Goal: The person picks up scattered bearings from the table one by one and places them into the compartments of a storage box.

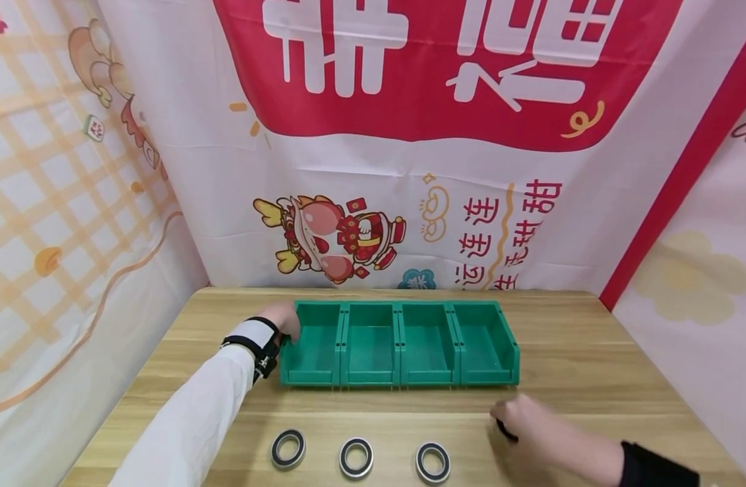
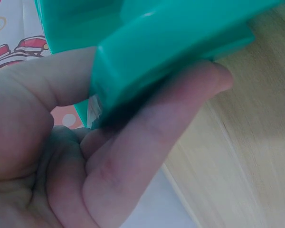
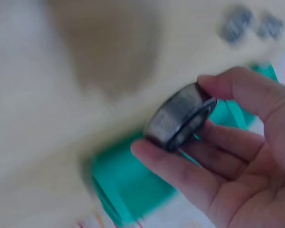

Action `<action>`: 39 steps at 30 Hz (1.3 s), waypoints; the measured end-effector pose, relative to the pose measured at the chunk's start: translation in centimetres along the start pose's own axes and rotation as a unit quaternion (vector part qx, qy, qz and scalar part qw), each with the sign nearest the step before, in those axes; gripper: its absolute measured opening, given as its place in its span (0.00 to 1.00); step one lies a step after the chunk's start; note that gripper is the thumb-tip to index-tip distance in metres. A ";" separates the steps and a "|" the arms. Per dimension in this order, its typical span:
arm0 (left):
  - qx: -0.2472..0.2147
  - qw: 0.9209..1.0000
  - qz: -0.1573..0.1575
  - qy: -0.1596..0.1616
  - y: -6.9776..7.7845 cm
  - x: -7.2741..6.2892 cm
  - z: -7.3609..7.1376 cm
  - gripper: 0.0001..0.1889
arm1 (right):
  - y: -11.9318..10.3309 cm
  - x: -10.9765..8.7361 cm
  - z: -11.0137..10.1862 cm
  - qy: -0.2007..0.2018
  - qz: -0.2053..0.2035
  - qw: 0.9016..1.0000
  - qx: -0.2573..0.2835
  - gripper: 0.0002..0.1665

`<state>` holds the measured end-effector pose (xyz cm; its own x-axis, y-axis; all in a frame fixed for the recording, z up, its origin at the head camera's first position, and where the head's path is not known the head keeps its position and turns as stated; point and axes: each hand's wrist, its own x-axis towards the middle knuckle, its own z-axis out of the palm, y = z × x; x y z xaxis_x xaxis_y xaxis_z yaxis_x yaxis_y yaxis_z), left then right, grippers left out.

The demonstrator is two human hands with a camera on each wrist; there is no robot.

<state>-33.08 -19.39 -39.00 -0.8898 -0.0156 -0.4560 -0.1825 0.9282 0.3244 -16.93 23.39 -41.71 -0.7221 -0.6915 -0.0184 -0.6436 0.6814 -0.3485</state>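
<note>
A row of joined green bins stands on the table, their compartments showing nothing inside. At its left end my left hand grips the side wall; in the left wrist view the thumb and a finger lie on either side of the green plastic. My right hand is off the front right corner of the bins, blurred. It pinches a ball bearing between thumb and fingertips, the metal ring tilted and held above the table. Three more bearings lie flat in front of the bins: left, middle and right.
The wooden table runs back to a printed cloth hanging behind it. More patterned cloth hangs on the left, and another panel on the right. The bearings on the table are spaced apart in a line.
</note>
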 end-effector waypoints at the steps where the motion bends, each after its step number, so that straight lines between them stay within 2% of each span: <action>1: -0.003 1.000 -0.001 0.000 0.0 0.0 0.0 0.14 | -0.1 0.5 -1.2 0.006 -0.005 1.000 -0.011 0.15; 3: -0.005 1.000 -0.003 0.000 0.1 0.0 0.0 0.15 | -0.1 1.7 -3.6 0.031 -0.025 0.998 -0.048 0.15; 4: -0.008 1.000 -0.004 0.001 0.1 0.0 0.0 0.15 | -0.1 2.3 -4.9 0.026 -0.014 0.998 -0.047 0.14; 8: -0.005 1.000 -0.003 -0.001 0.2 -0.1 0.0 0.15 | 0.6 4.7 -9.2 0.038 -0.018 0.996 -0.078 0.08; 11: 0.014 1.000 0.006 -0.005 0.1 -0.2 -0.1 0.13 | 1.8 6.6 -11.2 0.065 -0.024 0.991 -0.114 0.12; 14: 0.029 0.999 0.014 -0.007 0.0 -0.3 -0.2 0.12 | 3.2 8.4 -11.8 0.068 0.009 0.991 -0.115 0.15; 19: 0.016 1.000 0.007 -0.010 0.2 -0.3 -0.3 0.17 | 6.2 10.6 -10.0 0.049 0.085 0.991 -0.092 0.19; 24: 0.000 1.000 -0.005 -0.012 0.2 -0.2 -0.3 0.19 | 8.1 12.2 -7.3 0.037 0.132 0.987 -0.079 0.16; 29: 0.000 1.000 0.003 -0.005 0.1 -0.4 -0.2 0.19 | 9.3 12.8 -4.7 0.027 0.169 0.984 -0.049 0.13; 32: 0.005 1.000 0.010 -0.002 0.0 -0.6 -0.1 0.20 | 9.7 12.9 -3.2 0.034 0.177 0.983 -0.035 0.04; 36: 0.002 1.000 0.011 0.000 0.0 -0.5 -0.1 0.21 | 9.9 12.7 -1.7 0.053 0.181 0.982 -0.012 0.17; 39: 0.000 1.000 0.010 -0.001 -0.1 -0.1 -0.1 0.22 | 9.9 12.7 -1.1 0.061 0.183 0.981 -0.006 0.17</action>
<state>-32.97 -19.52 -38.88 -0.8922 0.0041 -0.4516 -0.1650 0.9279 0.3343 -32.75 21.67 -44.40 -0.9300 -0.3667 -0.0269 -0.3381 0.8816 -0.3294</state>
